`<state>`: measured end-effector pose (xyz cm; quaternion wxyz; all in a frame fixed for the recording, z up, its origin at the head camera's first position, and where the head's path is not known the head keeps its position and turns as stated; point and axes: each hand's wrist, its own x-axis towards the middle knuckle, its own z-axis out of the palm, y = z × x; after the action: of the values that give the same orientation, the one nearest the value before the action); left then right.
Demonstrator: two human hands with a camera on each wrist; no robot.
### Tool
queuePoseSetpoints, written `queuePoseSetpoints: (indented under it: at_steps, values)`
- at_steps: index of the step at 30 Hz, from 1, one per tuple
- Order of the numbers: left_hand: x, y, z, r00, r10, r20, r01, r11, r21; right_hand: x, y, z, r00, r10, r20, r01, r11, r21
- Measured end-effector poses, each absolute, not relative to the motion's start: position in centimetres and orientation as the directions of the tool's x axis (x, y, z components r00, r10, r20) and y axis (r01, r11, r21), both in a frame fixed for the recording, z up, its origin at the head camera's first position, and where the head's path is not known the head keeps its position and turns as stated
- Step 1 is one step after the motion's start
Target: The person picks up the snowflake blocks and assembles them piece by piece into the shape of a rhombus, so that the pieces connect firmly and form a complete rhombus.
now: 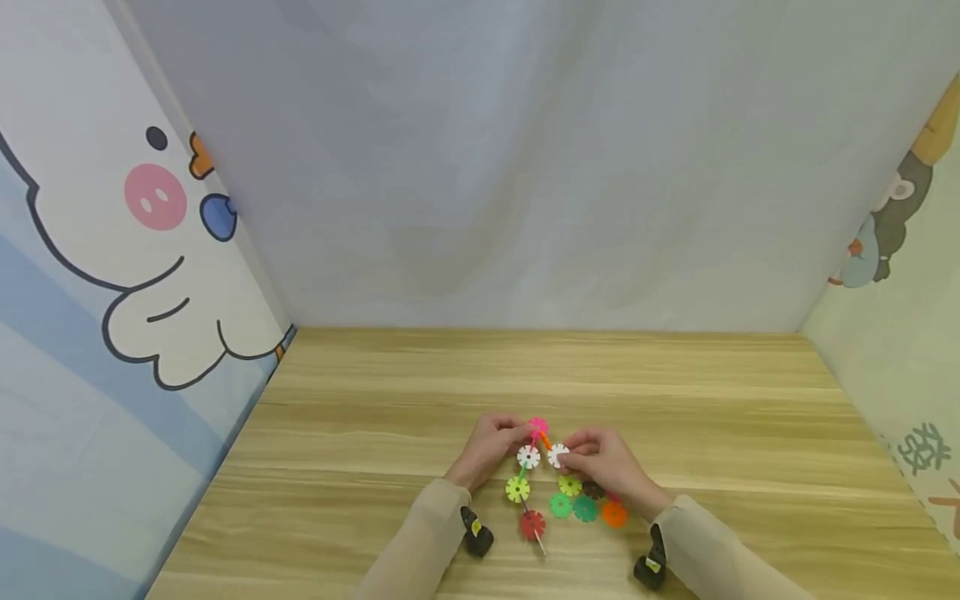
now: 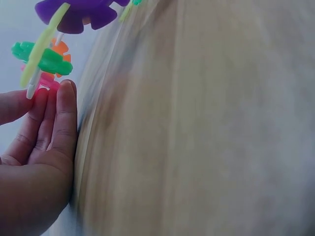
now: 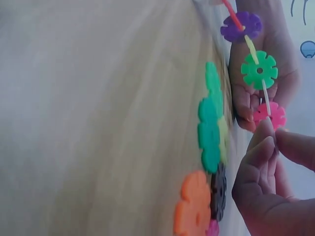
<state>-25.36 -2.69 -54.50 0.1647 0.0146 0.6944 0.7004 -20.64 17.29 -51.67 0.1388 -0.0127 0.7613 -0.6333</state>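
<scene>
Notched plastic discs, slotted together crosswise, form a chain between the hands. My left hand (image 1: 486, 454) pinches the pink disc (image 1: 537, 427) at its far end in the head view. Toward me hang a white disc (image 1: 528, 457), a yellow disc (image 1: 517, 489) and a red disc (image 1: 532, 525), with edge-on discs between them. My right hand (image 1: 611, 468) pinches another white disc (image 1: 558, 455), beside an edge-on orange disc (image 1: 546, 440) near the pink one. From the right wrist, the chain's purple disc (image 3: 241, 27) and green disc (image 3: 259, 70) show face-on.
Loose discs lie on the wooden table (image 1: 360, 433) under and in front of my right hand: yellow-green (image 1: 570, 485), dark brown (image 1: 593, 490), green (image 1: 561, 505), teal (image 1: 585, 508) and orange (image 1: 614, 513). A pink one (image 3: 212, 228) is mostly hidden. Curtained walls enclose the table.
</scene>
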Motion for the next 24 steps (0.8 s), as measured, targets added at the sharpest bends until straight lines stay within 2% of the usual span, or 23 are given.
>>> queuePoseSetpoints:
  at_steps: [11,24]
  values:
    - [-25.4,-2.7,-54.6,-0.943,0.264,-0.205,-0.213,-0.002,0.977,-20.1,16.0,-51.6,-0.955,-0.069,-0.287,0.278,0.122,-0.953]
    - [-25.4,-2.8,-54.5,-0.935,0.281,-0.214,-0.234,-0.040,0.971,-20.2,15.3,-51.5,-0.946,0.006,-0.323,0.323,0.075,-0.944]
